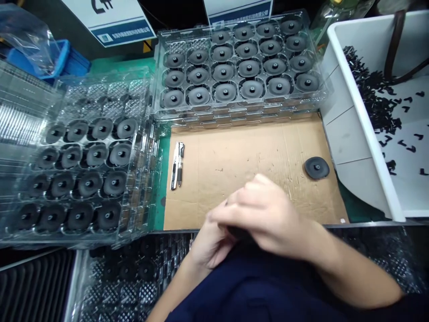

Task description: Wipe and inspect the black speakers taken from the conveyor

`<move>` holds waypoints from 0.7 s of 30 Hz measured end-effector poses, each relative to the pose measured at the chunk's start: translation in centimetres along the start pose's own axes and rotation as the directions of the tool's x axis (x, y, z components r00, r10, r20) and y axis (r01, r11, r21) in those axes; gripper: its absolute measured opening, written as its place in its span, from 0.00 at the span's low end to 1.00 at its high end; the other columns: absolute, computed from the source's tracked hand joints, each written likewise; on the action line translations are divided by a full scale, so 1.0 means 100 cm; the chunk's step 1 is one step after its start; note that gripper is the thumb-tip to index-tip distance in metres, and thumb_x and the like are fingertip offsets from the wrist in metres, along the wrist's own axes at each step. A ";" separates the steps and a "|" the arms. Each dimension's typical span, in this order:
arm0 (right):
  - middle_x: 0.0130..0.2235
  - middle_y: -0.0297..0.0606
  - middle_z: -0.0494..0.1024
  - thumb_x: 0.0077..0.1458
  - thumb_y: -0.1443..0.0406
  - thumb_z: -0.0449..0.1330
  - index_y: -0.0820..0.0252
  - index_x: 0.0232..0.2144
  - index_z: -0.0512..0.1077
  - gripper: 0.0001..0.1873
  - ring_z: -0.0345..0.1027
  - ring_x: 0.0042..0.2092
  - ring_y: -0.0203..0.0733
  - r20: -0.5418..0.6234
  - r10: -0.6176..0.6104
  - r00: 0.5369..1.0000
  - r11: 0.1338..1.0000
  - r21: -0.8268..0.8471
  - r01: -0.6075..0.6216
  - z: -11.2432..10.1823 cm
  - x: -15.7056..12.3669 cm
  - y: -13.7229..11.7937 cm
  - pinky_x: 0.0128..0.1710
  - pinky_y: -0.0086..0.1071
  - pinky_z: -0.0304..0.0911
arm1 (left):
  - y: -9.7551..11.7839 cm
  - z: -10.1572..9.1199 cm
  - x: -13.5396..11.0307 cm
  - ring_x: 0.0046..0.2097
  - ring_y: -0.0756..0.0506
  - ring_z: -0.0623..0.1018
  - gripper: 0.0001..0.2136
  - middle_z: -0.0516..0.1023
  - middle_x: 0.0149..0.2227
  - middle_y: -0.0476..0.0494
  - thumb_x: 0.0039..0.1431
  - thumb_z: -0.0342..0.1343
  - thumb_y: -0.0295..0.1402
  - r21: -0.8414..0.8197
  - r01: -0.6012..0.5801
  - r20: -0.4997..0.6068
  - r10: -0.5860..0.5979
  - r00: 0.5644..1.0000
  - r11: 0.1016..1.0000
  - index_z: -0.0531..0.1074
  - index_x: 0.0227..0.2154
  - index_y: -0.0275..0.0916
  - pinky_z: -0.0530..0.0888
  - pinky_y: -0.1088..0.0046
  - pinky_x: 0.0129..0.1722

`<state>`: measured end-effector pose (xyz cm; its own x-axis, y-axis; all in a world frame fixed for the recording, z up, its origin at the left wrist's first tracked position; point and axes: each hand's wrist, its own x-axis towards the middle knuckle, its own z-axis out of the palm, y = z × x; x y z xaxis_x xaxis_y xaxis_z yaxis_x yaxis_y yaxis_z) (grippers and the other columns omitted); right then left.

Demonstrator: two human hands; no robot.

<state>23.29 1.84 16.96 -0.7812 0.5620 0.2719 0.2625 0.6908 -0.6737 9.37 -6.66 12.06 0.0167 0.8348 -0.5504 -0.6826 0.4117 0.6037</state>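
Note:
My left hand [211,241] and my right hand [261,212] meet over the near edge of a cardboard sheet [231,152]. The right hand's fingers are curled over the left, slightly smeared by motion. A dark patch shows between the palms, but what they hold is hidden. To the right on the cardboard lies one round black part [317,167] with a small central stub, touched by neither hand. A utility knife [174,166] and a pen [180,164] lie side by side at the left of the sheet.
A clear tray [239,100] of round black parts stands behind the cardboard. Another clear tray [134,179] at left is partly filled with them. On the right, a white bin [368,138] holds many small black pieces. A blue bin [72,60] sits back left.

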 end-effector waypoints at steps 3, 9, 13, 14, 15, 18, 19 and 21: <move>0.40 0.33 0.76 0.61 0.67 0.50 0.54 0.45 0.71 0.13 0.68 0.39 0.36 -0.075 0.292 0.953 0.956 0.016 -0.292 -0.001 -0.009 0.030 0.39 0.32 0.57 | 0.006 0.002 -0.001 0.44 0.38 0.78 0.26 0.77 0.45 0.42 0.39 0.67 0.43 -0.056 0.085 0.117 -0.078 0.990 0.995 0.73 0.44 0.41 0.75 0.64 0.45; 0.43 0.36 0.75 0.60 0.66 0.51 0.55 0.45 0.70 0.12 0.69 0.43 0.40 0.118 0.542 0.832 0.829 0.092 -0.552 0.026 -0.053 0.052 0.41 0.35 0.63 | 0.011 -0.001 0.000 0.51 0.34 0.74 0.31 0.72 0.53 0.38 0.40 0.67 0.42 -0.166 0.177 0.267 -0.128 0.955 0.970 0.69 0.50 0.42 0.75 0.66 0.44; 0.35 0.35 0.76 0.60 0.67 0.51 0.58 0.35 0.71 0.08 0.69 0.38 0.39 0.284 0.472 0.835 0.822 0.200 -0.533 0.056 -0.072 0.039 0.39 0.33 0.64 | 0.009 -0.002 0.002 0.51 0.35 0.74 0.33 0.70 0.55 0.37 0.39 0.66 0.44 -0.169 0.190 0.282 -0.137 0.949 0.967 0.68 0.51 0.42 0.74 0.65 0.47; 0.33 0.35 0.76 0.60 0.67 0.51 0.59 0.32 0.70 0.08 0.69 0.36 0.38 0.301 0.455 0.838 0.824 0.214 -0.524 0.059 -0.074 0.039 0.38 0.33 0.64 | 0.009 -0.002 0.002 0.51 0.35 0.74 0.32 0.70 0.55 0.37 0.39 0.66 0.44 -0.167 0.190 0.288 -0.136 0.948 0.967 0.68 0.51 0.42 0.74 0.66 0.48; 0.32 0.34 0.75 0.59 0.67 0.51 0.59 0.30 0.70 0.09 0.69 0.35 0.37 0.308 0.444 0.842 0.827 0.222 -0.517 0.061 -0.075 0.040 0.38 0.32 0.64 | 0.010 -0.001 0.002 0.51 0.36 0.74 0.32 0.70 0.55 0.38 0.40 0.66 0.44 -0.166 0.189 0.295 -0.135 0.946 0.968 0.68 0.51 0.42 0.73 0.66 0.48; 0.36 0.35 0.76 0.60 0.66 0.51 0.58 0.36 0.71 0.08 0.69 0.38 0.38 0.245 0.490 0.836 0.815 0.211 -0.540 0.046 -0.074 0.043 0.38 0.33 0.64 | 0.014 0.002 0.000 0.50 0.37 0.75 0.30 0.72 0.53 0.39 0.42 0.66 0.42 -0.162 0.190 0.299 -0.135 0.945 0.968 0.68 0.51 0.42 0.73 0.67 0.48; 0.39 0.36 0.76 0.61 0.66 0.51 0.57 0.40 0.71 0.09 0.69 0.39 0.39 0.183 0.532 0.827 0.801 0.208 -0.561 0.036 -0.071 0.042 0.39 0.33 0.64 | 0.015 0.003 -0.001 0.50 0.37 0.75 0.30 0.73 0.53 0.40 0.42 0.66 0.41 -0.163 0.190 0.298 -0.135 0.945 0.968 0.68 0.50 0.41 0.73 0.67 0.48; 0.43 0.34 0.75 0.60 0.65 0.52 0.53 0.45 0.70 0.11 0.69 0.42 0.39 -0.006 0.610 0.793 0.774 0.219 -0.594 0.013 -0.064 0.033 0.38 0.31 0.63 | 0.015 0.005 -0.001 0.50 0.36 0.74 0.30 0.73 0.52 0.40 0.42 0.66 0.41 -0.169 0.195 0.303 -0.137 0.943 0.966 0.68 0.51 0.40 0.73 0.66 0.48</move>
<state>28.44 -0.04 12.13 -0.4555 0.8696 -0.1908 0.5433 0.1017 -0.8334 8.70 -5.97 13.32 0.3306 0.8417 -0.4269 -0.7797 0.4985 0.3790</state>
